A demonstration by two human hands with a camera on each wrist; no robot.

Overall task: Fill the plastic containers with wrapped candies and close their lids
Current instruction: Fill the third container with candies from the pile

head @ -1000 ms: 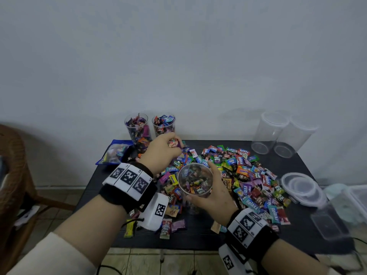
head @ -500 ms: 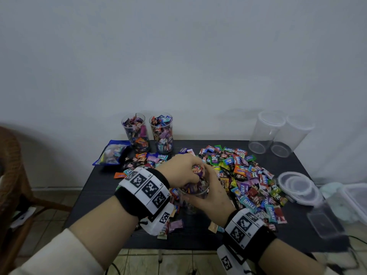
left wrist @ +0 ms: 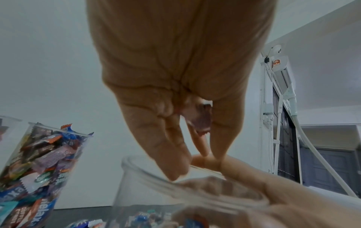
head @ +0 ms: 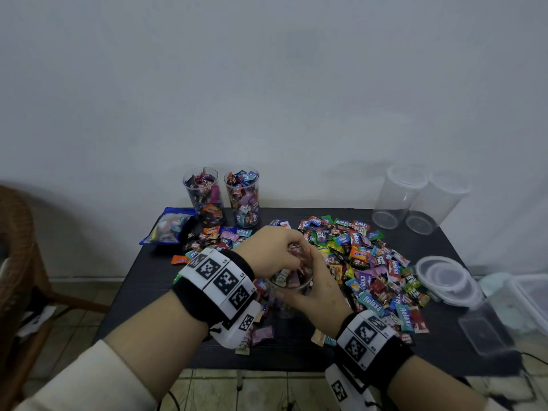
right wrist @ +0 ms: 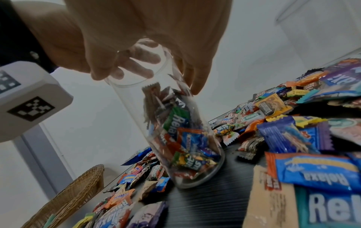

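Note:
A clear plastic container [head: 292,287] stands near the front middle of the black table [head: 154,280], partly filled with wrapped candies [right wrist: 181,138]. My right hand [head: 314,292] grips it just under the rim. My left hand [head: 275,250] hovers over its mouth, fingers pointing down inside the rim. In the left wrist view a candy wrapper [left wrist: 201,120] is pinched between those fingers [left wrist: 171,154]. Loose candies [head: 364,262] lie heaped to the right of the container.
Two candy-filled containers [head: 204,197] [head: 243,197] stand open at the back left beside a blue bag [head: 166,229]. Two empty containers [head: 397,197] [head: 436,203] stand at the back right. Stacked lids [head: 444,277] lie at the right edge. A wicker chair [head: 17,262] is at the left.
My left hand came back from the pile behind with candies and now dips into the container's mouth. My right hand has kept hold of the container and brought it down to the table.

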